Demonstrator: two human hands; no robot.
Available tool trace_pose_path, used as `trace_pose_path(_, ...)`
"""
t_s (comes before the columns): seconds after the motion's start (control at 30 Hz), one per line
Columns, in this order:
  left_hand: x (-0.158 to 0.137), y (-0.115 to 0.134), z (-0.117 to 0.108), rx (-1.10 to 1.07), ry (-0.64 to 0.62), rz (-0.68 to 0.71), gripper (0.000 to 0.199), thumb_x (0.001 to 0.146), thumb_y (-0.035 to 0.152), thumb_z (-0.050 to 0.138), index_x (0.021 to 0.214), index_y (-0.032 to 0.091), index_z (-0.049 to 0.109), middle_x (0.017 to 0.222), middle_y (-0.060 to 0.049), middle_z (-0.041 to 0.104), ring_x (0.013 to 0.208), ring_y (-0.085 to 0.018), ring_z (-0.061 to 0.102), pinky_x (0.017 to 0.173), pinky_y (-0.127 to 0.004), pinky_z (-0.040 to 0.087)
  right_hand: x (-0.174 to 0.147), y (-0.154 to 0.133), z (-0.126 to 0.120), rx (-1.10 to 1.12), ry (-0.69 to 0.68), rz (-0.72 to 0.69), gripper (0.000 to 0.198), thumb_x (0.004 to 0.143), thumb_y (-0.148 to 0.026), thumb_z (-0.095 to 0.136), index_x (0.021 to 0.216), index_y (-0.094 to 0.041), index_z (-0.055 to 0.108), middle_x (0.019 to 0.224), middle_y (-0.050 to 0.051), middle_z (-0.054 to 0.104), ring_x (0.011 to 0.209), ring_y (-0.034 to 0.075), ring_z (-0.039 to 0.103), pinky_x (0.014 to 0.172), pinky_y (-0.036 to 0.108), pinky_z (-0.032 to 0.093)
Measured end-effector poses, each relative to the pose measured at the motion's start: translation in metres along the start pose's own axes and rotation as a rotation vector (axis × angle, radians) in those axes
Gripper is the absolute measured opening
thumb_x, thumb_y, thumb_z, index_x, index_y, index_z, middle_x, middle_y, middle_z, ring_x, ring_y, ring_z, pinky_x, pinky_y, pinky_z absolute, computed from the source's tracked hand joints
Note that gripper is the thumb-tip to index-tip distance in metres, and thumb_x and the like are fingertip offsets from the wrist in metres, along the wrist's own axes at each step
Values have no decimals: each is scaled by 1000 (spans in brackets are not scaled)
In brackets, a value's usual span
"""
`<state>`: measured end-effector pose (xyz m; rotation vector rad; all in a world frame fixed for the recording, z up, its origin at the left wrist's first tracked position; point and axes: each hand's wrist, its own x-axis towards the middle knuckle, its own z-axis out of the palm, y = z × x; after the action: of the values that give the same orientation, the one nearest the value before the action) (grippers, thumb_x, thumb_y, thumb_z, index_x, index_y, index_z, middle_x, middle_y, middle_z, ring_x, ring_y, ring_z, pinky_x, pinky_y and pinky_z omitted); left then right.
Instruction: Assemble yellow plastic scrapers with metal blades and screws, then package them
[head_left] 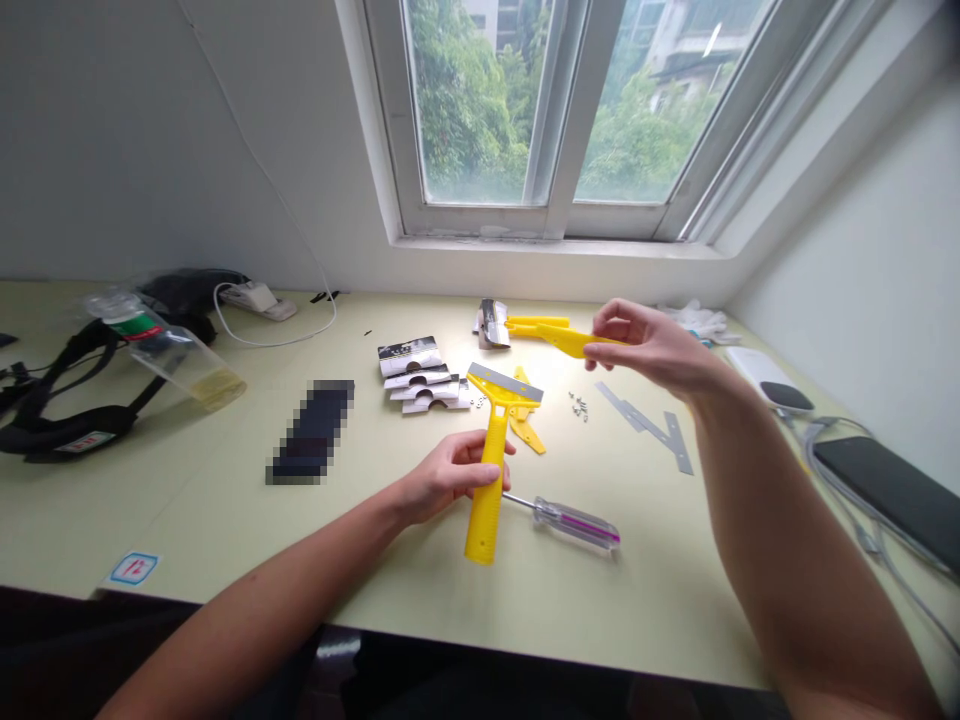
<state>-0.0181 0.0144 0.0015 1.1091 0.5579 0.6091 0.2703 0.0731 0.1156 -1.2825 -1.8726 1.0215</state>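
My left hand (448,474) is closed round the yellow handle of a scraper (486,510), held upright with its metal blade at the top. In my right hand (639,345), a flat yellow plastic scraper piece (568,342) is pinched between thumb and fingers, raised toward the back of the table. More yellow plastic pieces (528,434) lie just behind the scraper. A screwdriver (577,522) with a clear and purple handle rests beside my left hand, its tip hidden. Small screws (578,406) and loose metal blades (646,425) lie below my right hand.
Black-and-white card packages (409,358) sit mid-table; another package (493,325) stands by yellow handles (551,323). To the left are a pixelated dark object (310,432), a tilted bottle (176,360) and black straps (45,430). A black device (885,490) and cables lie right.
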Motion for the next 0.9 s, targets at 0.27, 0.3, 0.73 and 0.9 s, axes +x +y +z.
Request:
trace_pose_path(0.27,0,0,2,33,22,16,40,79,35,72,111,16,57,87,-9,65,76,-17,57,69,-29,43,8,-16,70,-59,-25,0,25,79,-38,67,88,-15,67,81,6,71,69,15,65,57,24,47)
trace_pose_path(0.3,0,1,2,39,24,14,40,79,36,72,111,16,57,87,-8,65,76,-17,57,69,-29,43,8,-16,73,-57,-23,7,24,79,-38,66,86,-15,66,80,5,71,69,15,65,57,24,47)
trace_pose_path(0.73,-2,1,5,74,-9,15,42,78,37,73,112,16,59,88,-10,66,82,-19,60,76,-33,46,12,-11,74,-361,69,-27,27,76,-43,67,76,-17,67,82,4,65,76,15,57,64,25,39)
trace_pose_path(0.9,-3,1,5,89,-29,7,42,79,37,72,113,16,60,89,-9,67,83,-19,61,78,-34,47,15,-8,73,-223,-31,83,32,74,-46,67,77,-15,63,77,4,63,67,13,55,58,24,38)
